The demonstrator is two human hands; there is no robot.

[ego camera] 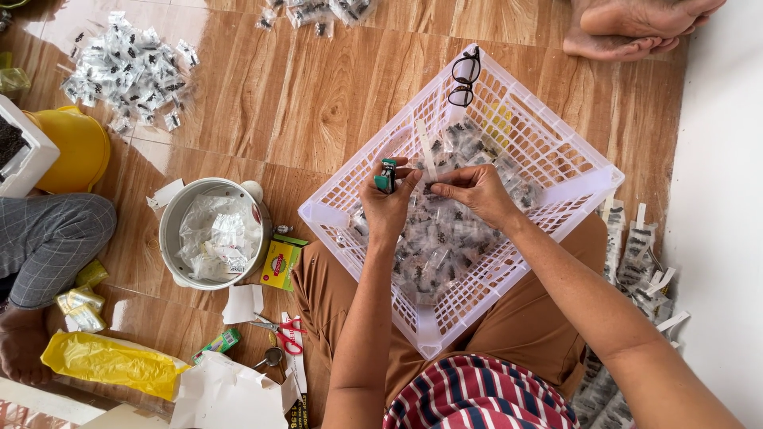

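Observation:
A white plastic lattice basket (pixel 556 151) rests on my lap, holding several small clear bags of dark little parts (pixel 441 238). My left hand (pixel 387 202) is over the basket's left side, closed on a small green lighter (pixel 386 175). My right hand (pixel 473 191) is beside it, fingers pinched on a small clear bag with a white strip (pixel 427 151) sticking up. The two hands almost touch. Black-framed glasses (pixel 464 77) hang on the basket's far rim.
A metal pot (pixel 179 214) lined with crumpled plastic stands on the wood-pattern floor to the left, with scissors (pixel 284 332), a yellow-green box (pixel 280 263) and a yellow bag (pixel 111 363) near it. Filled bags are piled (pixel 131 67) at far left. Another person's leg (pixel 48 238) and feet (pixel 636 28) are nearby.

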